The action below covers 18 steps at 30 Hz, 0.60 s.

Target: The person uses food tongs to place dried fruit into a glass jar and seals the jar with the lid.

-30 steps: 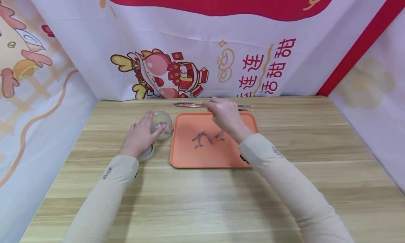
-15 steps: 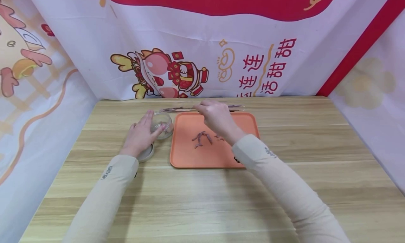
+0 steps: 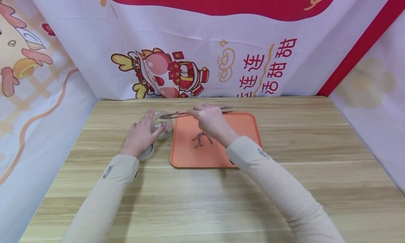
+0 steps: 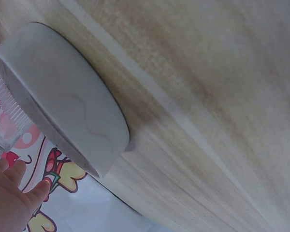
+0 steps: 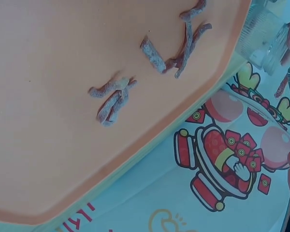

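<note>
My left hand (image 3: pixel 139 136) holds a clear ribbed jar (image 3: pixel 168 131), thumb on the near side and fingers on the far left; a few strips seem to lie inside. My right hand (image 3: pixel 209 120) grips long metal tongs (image 3: pixel 171 115) near their middle, and their tip reaches over the jar's mouth. Close by the tip, a reddish strip (image 5: pixel 281 87) shows in the right wrist view; I cannot tell how firmly it is pinched. On the orange tray (image 3: pixel 186 158) lie two loose clusters of purplish, white-dusted strips, one left (image 5: pixel 186 46), one right (image 5: pixel 113 99).
A round grey-white lid-like piece (image 4: pixel 67 96) sits on the wooden table (image 3: pixel 202 204), just in front of the jar under my left wrist. Behind the table's far edge hangs a printed cloth (image 3: pixel 177 28).
My right hand has moved left and slightly nearer, bringing the tongs' tip from behind the tray to over the jar. My left hand and the jar stay put.
</note>
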### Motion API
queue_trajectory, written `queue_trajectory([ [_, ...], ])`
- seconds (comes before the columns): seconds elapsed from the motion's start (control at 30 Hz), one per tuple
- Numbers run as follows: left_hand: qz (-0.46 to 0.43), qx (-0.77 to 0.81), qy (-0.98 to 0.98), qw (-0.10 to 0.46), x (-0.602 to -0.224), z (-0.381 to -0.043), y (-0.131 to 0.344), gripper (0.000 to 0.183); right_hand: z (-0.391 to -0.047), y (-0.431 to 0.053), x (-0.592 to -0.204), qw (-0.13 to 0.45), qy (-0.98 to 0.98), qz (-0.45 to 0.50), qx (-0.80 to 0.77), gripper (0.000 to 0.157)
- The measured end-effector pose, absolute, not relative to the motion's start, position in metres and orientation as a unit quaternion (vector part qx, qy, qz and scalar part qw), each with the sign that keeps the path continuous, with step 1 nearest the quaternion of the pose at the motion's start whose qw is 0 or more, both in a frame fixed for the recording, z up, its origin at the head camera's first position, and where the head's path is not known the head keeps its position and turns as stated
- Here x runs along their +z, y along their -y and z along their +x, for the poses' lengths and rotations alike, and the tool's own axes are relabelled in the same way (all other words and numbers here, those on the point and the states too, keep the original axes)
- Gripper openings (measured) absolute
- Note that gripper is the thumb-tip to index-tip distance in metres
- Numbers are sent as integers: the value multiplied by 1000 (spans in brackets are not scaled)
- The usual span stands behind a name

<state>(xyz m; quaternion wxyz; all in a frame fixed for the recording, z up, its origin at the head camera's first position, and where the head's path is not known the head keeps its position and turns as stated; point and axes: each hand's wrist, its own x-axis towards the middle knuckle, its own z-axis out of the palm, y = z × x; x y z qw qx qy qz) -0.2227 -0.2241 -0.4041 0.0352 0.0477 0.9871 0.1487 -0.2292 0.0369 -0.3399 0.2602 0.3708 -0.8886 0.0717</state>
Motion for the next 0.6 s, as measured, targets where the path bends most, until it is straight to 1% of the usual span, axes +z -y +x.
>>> queue_trajectory([
  [0.3,49,152,-986,36,-407,-225,224,92,-228,-32,-344,248,892,378,33,42],
  [0.6,50,153,-986,38,-407,-224,226,91,-228,-30,-349,237,890,390,27,37],
])
